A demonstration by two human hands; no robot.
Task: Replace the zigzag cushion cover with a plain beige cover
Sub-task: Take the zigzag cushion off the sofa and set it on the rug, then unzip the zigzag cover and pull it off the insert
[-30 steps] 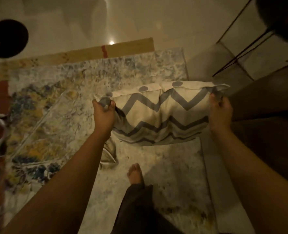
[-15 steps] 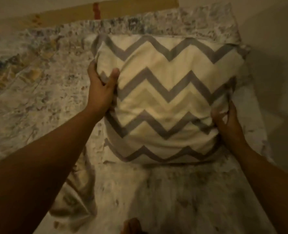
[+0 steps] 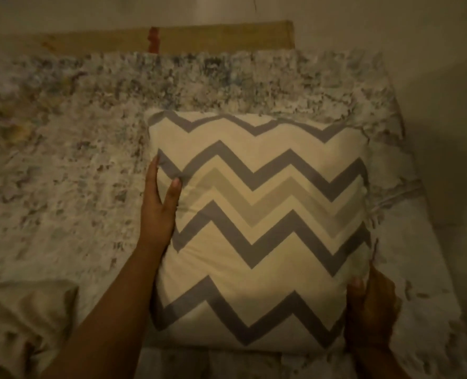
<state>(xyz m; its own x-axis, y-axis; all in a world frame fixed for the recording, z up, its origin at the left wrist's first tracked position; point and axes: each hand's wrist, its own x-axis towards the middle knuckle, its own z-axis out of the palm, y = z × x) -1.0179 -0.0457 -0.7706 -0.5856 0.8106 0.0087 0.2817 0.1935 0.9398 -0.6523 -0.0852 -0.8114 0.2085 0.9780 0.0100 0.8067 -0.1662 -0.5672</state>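
The zigzag cushion [image 3: 262, 231], cream with grey chevrons, lies flat on the mottled rug [image 3: 76, 170]. My left hand [image 3: 158, 209] grips its left edge, thumb on top and fingers along the side. My right hand [image 3: 369, 305] holds the lower right corner, with its fingers partly tucked under the edge. A crumpled plain beige cover [image 3: 21, 321] lies on the rug at the lower left, apart from both hands.
A tan mat strip [image 3: 199, 36] with a red mark lies beyond the rug's far edge. Pale tiled floor [image 3: 440, 64] runs along the right side and the back.
The cushion has gone from being held up by its top corners to lying flat on the rug. My view has dropped closer to it, and both hands now hold its sides.
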